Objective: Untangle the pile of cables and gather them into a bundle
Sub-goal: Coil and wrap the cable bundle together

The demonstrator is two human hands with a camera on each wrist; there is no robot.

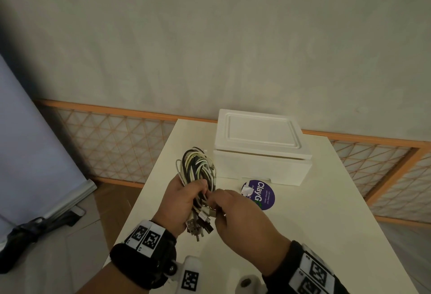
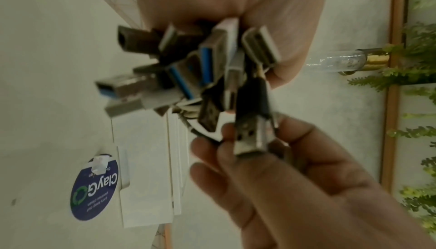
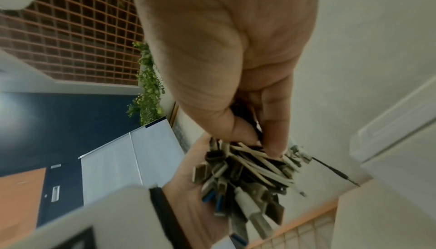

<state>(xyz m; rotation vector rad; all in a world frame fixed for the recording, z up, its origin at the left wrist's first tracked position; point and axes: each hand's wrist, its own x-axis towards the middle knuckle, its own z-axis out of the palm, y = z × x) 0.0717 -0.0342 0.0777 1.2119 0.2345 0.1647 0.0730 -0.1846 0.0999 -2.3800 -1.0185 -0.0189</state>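
Observation:
A bundle of white, black and cream cables [image 1: 197, 168] is held above the white table [image 1: 303, 223]. My left hand [image 1: 184, 200] grips the bundle round its middle, loops pointing away, USB plugs [image 1: 200, 222] hanging toward me. My right hand [image 1: 233, 214] pinches cables at the bundle's right side, next to the left thumb. In the left wrist view the plugs [image 2: 188, 70] fan out from my palm, and right-hand fingers [image 2: 295, 159] hold one metal plug [image 2: 250, 139]. In the right wrist view thumb and finger [image 3: 269, 141] pinch the cable bundle [image 3: 247, 174].
A white foam box [image 1: 261, 149] with its lid on stands at the table's far side. A round blue sticker [image 1: 262, 194] lies in front of it. An orange lattice rail [image 1: 116, 144] runs behind the table. A grey panel [image 1: 30, 142] leans at the left.

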